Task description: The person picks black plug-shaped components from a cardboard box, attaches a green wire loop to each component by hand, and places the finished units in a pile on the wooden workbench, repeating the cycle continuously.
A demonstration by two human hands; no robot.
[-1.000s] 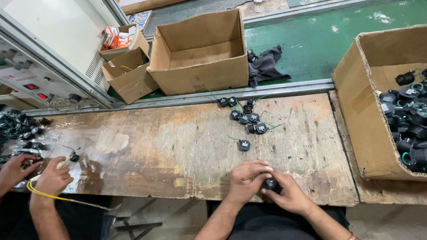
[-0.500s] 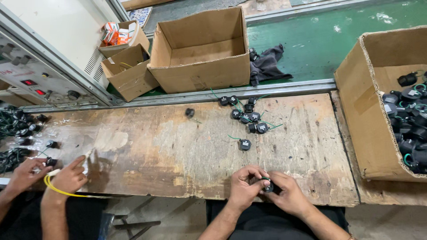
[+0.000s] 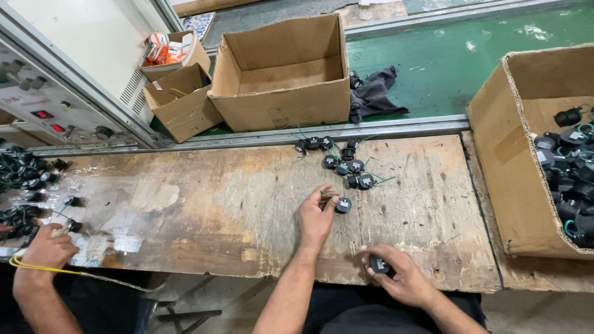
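My right hand (image 3: 399, 275) rests at the near edge of the worn wooden bench (image 3: 204, 204) and grips a small black round part (image 3: 378, 265). My left hand (image 3: 317, 215) is stretched forward, fingers apart. Its fingertips touch a loose black part with a green wire (image 3: 343, 205). Just beyond it lies a cluster of several similar black parts (image 3: 346, 162) near the bench's far edge.
A cardboard box (image 3: 513, 167) full of black parts stands at the right. Empty cardboard boxes (image 3: 281, 105) sit behind the bench on a green floor, beside a dark cloth (image 3: 376, 93). At the left, a co-worker's hand (image 3: 48, 248) holds a yellow cable near more black parts (image 3: 25, 176).
My left hand has left my right hand and reached forward to the loose part. My right hand keeps its part. The co-worker's hand has shifted slightly.
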